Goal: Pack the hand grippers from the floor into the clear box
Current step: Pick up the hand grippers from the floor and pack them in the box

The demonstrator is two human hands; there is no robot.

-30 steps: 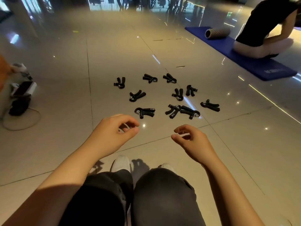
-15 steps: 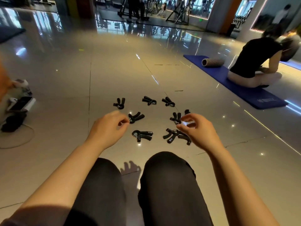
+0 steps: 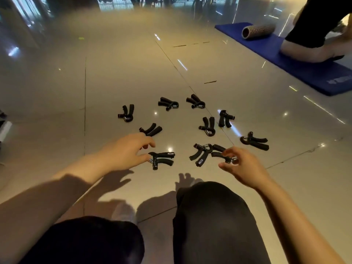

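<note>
Several black hand grippers lie scattered on the glossy tiled floor in front of my knees. My left hand (image 3: 125, 152) reaches to the nearest left hand gripper (image 3: 164, 159); its fingers are spread and the thumb touches the spring end. My right hand (image 3: 242, 166) pinches the metal head of another hand gripper (image 3: 219, 151) between thumb and forefinger, and that gripper still rests on the floor against a neighbouring one (image 3: 199, 154). More grippers lie further out (image 3: 208, 126), (image 3: 168, 104), (image 3: 127, 113). No clear box is in view.
A blue exercise mat (image 3: 297, 63) lies at the far right with a foam roller (image 3: 258, 31) and a seated person (image 3: 316, 25) on it. My knees in dark trousers (image 3: 211, 216) fill the bottom. Some gear sits at the left edge (image 3: 4, 128).
Both hands have dropped from mid-air to the two nearest grippers. The right hand pulled back from a farther gripper and closed on a nearer one.
</note>
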